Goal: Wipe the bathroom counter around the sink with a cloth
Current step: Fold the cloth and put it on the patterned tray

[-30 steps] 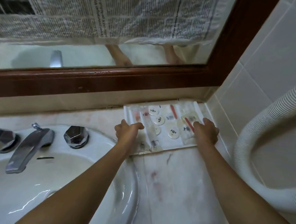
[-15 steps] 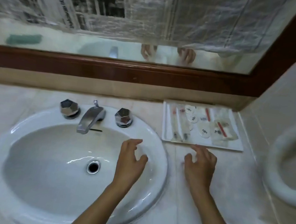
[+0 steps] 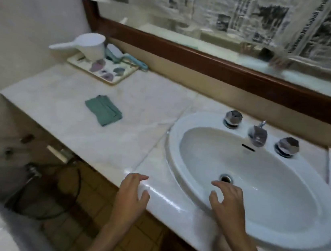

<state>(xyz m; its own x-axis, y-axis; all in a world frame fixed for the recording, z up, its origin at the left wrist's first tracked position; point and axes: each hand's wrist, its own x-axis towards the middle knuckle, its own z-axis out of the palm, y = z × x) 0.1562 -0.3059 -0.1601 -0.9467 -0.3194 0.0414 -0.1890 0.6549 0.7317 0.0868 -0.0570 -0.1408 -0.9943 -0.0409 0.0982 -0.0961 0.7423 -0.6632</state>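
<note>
Folded teal cloth [image 3: 103,110] on pale marble counter [image 3: 153,102], well left of white oval sink [image 3: 259,169]. Left hand [image 3: 132,193] over counter edge, right hand [image 3: 228,205] over sink rim, both empty, fingers spread. Fetching step, likely; next, reach left and grip.

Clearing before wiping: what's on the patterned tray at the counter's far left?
A white dipper stands on the tray, a teal-handled brush at its back edge. The dipper hides whatever is behind it.

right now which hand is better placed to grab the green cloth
Left. The left hand is empty over the counter edge, nearer the green cloth; the right hand is over the sink.
</note>
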